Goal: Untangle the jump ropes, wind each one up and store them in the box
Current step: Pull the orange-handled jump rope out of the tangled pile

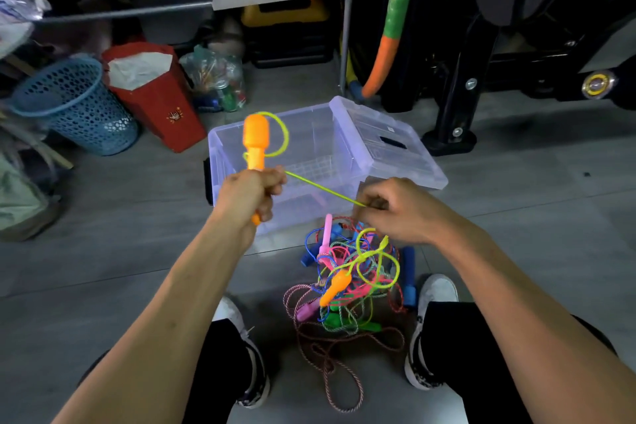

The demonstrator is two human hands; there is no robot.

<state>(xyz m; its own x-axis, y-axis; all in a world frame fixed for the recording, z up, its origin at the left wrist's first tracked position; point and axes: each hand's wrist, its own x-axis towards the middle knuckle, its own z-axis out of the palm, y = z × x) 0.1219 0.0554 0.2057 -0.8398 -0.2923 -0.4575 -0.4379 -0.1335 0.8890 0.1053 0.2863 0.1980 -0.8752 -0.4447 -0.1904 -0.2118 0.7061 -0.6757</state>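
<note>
A: Item one, left hand [253,191]?
B: Fingers curled tight around an orange jump-rope handle [255,144], held upright above the near left corner of the box. A yellow-green cord [323,190] loops at the handle's top and runs taut to the right hand [401,212].
A: Right hand?
B: Fingers pinch that cord, just above the pile.
A: Item two, the pile?
B: Tangle of jump ropes [347,280] on the grey floor between two shoes, just in front of the box: second orange handle [335,287], pink handle [325,239], blue handle [409,280], red-and-white braided cord [339,372] trailing nearest the person.
A: Box?
B: Clear plastic storage box [309,179], open; its lid [389,143] leans on the right rim.
A: Surroundings?
B: Blue perforated basket [74,107], red paper bag [155,93].
</note>
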